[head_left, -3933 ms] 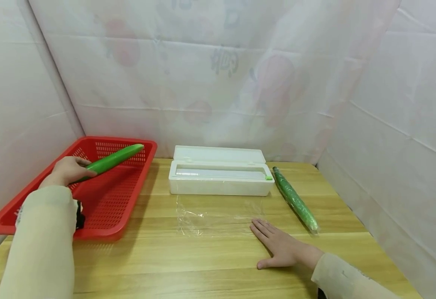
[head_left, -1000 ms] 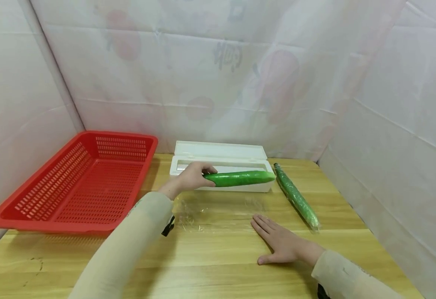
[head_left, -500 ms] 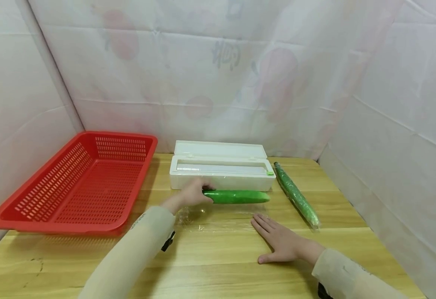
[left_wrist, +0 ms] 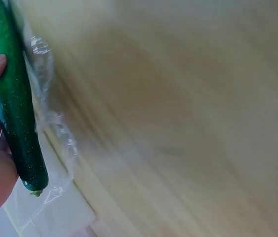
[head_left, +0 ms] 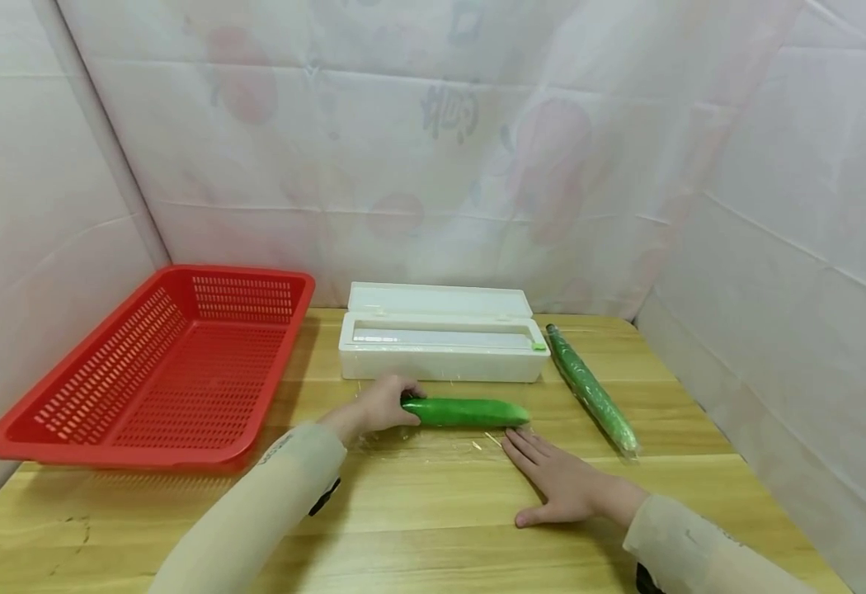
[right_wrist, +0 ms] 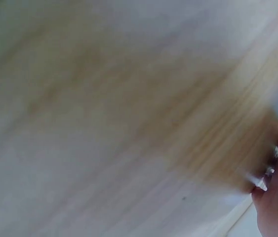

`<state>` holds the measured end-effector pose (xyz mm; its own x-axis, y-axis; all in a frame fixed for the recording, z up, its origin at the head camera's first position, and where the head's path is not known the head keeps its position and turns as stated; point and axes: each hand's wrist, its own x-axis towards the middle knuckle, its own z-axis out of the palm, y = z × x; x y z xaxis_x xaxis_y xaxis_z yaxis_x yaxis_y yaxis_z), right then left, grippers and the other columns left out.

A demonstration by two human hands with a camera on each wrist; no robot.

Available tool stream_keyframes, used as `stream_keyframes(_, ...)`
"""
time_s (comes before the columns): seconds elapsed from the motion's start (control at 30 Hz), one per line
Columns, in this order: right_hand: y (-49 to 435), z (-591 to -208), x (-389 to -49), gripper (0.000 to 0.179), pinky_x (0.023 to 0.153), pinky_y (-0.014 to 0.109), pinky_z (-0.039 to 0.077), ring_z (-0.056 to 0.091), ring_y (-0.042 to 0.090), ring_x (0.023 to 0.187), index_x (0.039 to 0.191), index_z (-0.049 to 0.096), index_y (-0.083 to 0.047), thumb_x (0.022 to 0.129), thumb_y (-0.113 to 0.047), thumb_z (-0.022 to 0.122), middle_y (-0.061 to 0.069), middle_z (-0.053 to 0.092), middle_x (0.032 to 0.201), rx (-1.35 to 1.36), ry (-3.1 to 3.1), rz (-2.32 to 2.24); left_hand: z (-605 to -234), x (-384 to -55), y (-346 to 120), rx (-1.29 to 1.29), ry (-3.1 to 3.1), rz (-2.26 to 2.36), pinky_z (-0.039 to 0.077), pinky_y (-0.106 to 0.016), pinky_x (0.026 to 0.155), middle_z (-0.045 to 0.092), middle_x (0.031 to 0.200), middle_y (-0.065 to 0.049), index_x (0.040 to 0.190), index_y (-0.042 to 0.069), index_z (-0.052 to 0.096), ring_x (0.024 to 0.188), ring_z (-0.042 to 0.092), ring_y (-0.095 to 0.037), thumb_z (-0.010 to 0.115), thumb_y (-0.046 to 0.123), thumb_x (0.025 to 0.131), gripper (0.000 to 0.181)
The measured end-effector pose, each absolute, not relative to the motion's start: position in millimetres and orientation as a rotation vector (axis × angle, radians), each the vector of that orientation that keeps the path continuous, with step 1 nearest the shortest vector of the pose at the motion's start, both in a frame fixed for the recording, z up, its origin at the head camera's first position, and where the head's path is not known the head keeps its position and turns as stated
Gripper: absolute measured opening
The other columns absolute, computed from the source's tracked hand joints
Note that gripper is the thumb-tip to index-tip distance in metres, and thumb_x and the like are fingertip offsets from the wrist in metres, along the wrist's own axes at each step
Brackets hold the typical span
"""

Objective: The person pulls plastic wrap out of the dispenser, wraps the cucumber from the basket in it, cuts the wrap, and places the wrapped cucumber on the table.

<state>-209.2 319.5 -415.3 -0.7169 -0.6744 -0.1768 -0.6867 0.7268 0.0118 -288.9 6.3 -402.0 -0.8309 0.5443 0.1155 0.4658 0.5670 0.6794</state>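
A smooth, glossy green cucumber (head_left: 470, 412), long and finely speckled in the left wrist view, lies in the grip of the left hand (head_left: 384, 404), its paler tip pointing right. Thin, crinkled clear film (left_wrist: 55, 118) shows beside it, over the wood-grained table (head_left: 418, 536). Beyond the grip sits an oblong white box (head_left: 440, 365), lid raised; farther right, a second cucumber (head_left: 592, 389) in shiny, wrinkled wrap lies aslant. Left of the grip stands a red, lattice-walled basket (head_left: 117, 455). Left thumb and fingers clamp the cucumber; the right hand (head_left: 557, 485) lies palm down, fingers straight, thumb spread, fingertips just beside the tip
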Motion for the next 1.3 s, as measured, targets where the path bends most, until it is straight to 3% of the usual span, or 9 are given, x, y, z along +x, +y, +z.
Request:
stream_keyframes(0.23,315,-409,-208,0.091,0.106,0.051,0.034,0.028,0.038,0.138,0.146,0.028,-0.003,0.084,-0.067,0.046,0.02,0.025,0.152,-1.048,2.802,0.025,-409,-286,4,0.87,2.668,1.178,0.048,-0.038,0.09,0.066,0.105,-0.01,0.106,0.002,0.065,0.094,0.059,-0.019,0.075,0.006,0.075,0.032)
stream_keyframes(0.4,309,-404,-213,0.059,0.093,0.046,0.048,0.053,0.035,0.118,0.133,0.05,-0.004,0.088,-0.041,0.061,0.02,0.047,0.137,-1.199,2.967,0.051,-410,-285,3,0.849,2.662,1.199,0.048,-0.038,0.09,0.066,0.105,-0.009,0.106,0.003,0.065,0.095,0.059,-0.019,0.075,0.006,0.075,0.032)
stream_keyframes(0.57,303,-400,-222,0.035,0.079,0.035,0.055,0.064,0.026,0.099,0.115,0.064,-0.006,0.081,-0.01,0.069,0.012,0.063,0.115,-1.363,3.097,0.031,-412,-286,1,0.859,2.661,1.198,0.049,-0.036,0.087,0.066,0.103,-0.008,0.106,0.004,0.066,0.093,0.059,-0.017,0.075,0.007,0.076,0.031)
stream_keyframes(0.7,301,-400,-230,0.03,0.068,0.03,0.055,0.065,0.02,0.088,0.103,0.07,-0.005,0.074,-0.007,0.075,0.006,0.068,0.098,-1.555,3.233,0.032,-412,-287,2,0.872,2.644,1.202,0.05,-0.034,0.085,0.066,0.102,-0.007,0.106,0.004,0.065,0.092,0.059,-0.017,0.075,0.007,0.076,0.032)
stream_keyframes(0.8,299,-400,-235,0.031,0.07,0.031,0.055,0.063,0.021,0.091,0.099,0.072,-0.005,0.069,-0.008,0.078,0.007,0.068,0.097,-1.64,3.331,0.014,-413,-288,1,0.885,2.634,1.202,0.05,-0.032,0.084,0.066,0.099,-0.006,0.105,0.004,0.066,0.091,0.059,-0.016,0.076,0.007,0.075,0.031)
stream_keyframes(0.93,293,-397,-237,0.032,0.079,0.037,0.054,0.062,0.027,0.101,0.104,0.071,-0.003,0.072,-0.009,0.076,0.012,0.067,0.107,-1.49,3.387,-0.079,-412,-288,0,0.914,2.643,1.173,0.05,-0.03,0.082,0.066,0.097,-0.004,0.102,0.004,0.065,0.089,0.059,-0.015,0.077,0.007,0.074,0.03)
stream_keyframes(1.07,288,-393,-236,0.026,0.08,0.04,0.054,0.064,0.027,0.099,0.107,0.07,-0.003,0.082,-0.011,0.069,0.012,0.068,0.108,-1.253,3.381,-0.195,-409,-286,-1,0.953,2.672,1.066,0.048,-0.029,0.08,0.065,0.095,-0.002,0.102,0.007,0.065,0.087,0.058,-0.012,0.077,0.017,0.076,0.031)
stream_keyframes(1.3,284,-388,-240,0.022,0.078,0.042,0.054,0.066,0.026,0.094,0.106,0.071,-0.006,0.087,-0.015,0.065,0.01,0.07,0.104,-0.919,3.352,-0.274,-397,-275,2,1.058,2.804,0.546,0.045,-0.033,0.091,0.059,0.112,0.001,0.119,0.011,0.054,0.1,0.054,-0.013,0.076,0.054,0.068,0.071)
